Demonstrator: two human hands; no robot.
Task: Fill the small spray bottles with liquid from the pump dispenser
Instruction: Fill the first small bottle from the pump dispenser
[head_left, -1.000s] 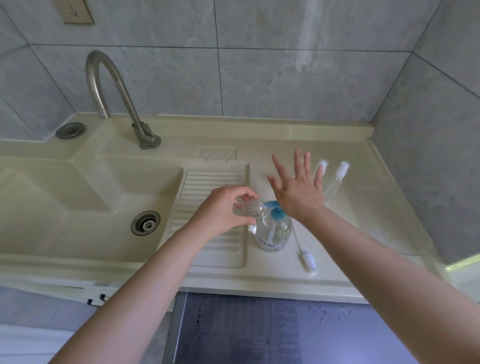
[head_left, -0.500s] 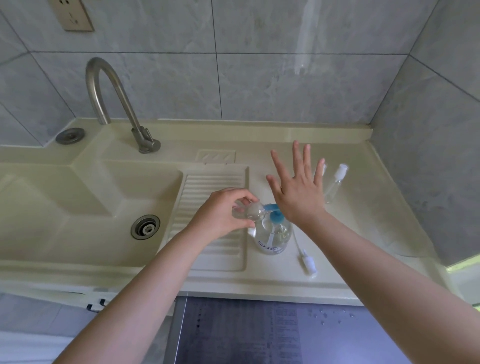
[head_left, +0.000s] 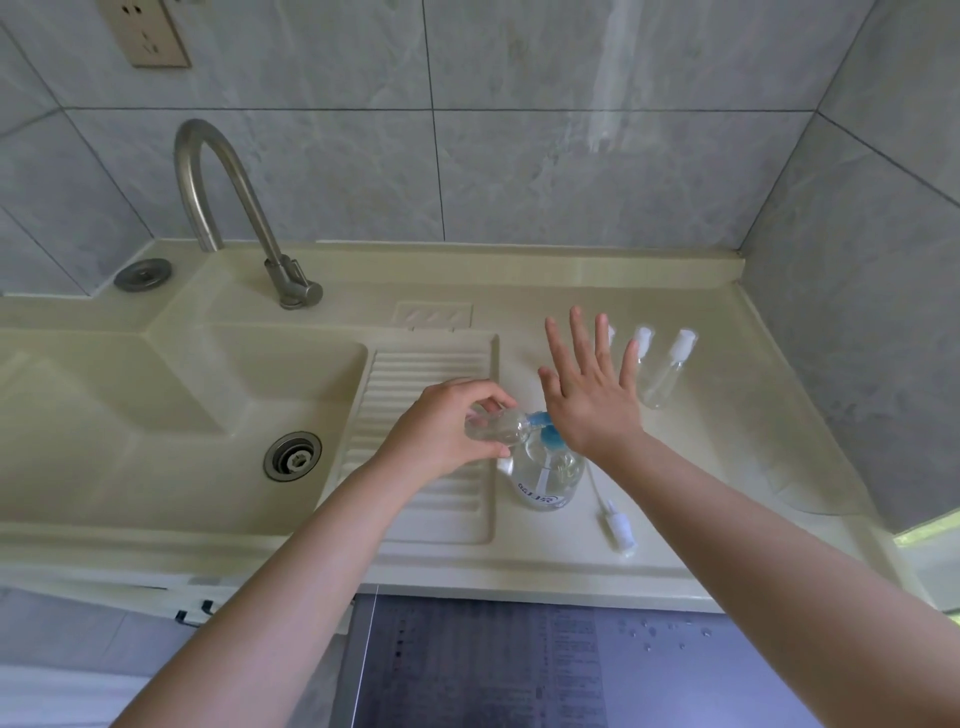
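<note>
Small spray bottles: four (one held, three standing); pump dispenser: one; loose spray head: one.

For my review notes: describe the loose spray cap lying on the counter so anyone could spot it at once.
Start at the cream counter right of the ribbed drainboard. Just right of the pump dispenser, near the front edge, lies the spray cap. Unlike the capped small bottles further back, it lies alone, a thin tube trailing from it.

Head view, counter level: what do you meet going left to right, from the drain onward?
Sink drain → left hand gripping a small bottle → pump dispenser → loose spray head → capped spray bottle.
</note>
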